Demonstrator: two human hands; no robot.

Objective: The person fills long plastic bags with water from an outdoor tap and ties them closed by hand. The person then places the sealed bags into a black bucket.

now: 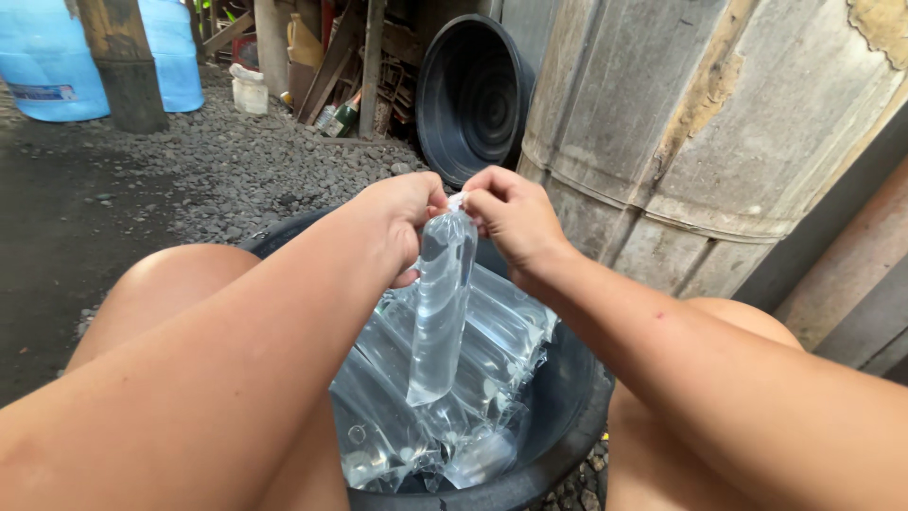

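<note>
- A long, narrow clear plastic bag of water (441,308) hangs upright just right of the frame's centre, its top gathered into a small white twist.
- The left hand (402,222) is closed on that twisted top from the left, fingers curled tight around the neck of the bag.
- The right hand (513,216) pinches the same top from the right; the two hands meet there, touching or nearly so.
- Below the hanging bag, in the lower centre, a black round tub (567,426) holds a heap of filled bags (492,331) of the same kind, lying side by side.
- The tub sits between the person's bare knees (180,274).
- To the upper right stands a weathered metal drum (700,123), just behind the tub.
- A black basin (473,95) leans on edge at the top centre.
- Grey gravel (236,170) covers the ground to the left.
- Blue water containers (57,57) stand at the upper left behind a wooden post (123,66).
</note>
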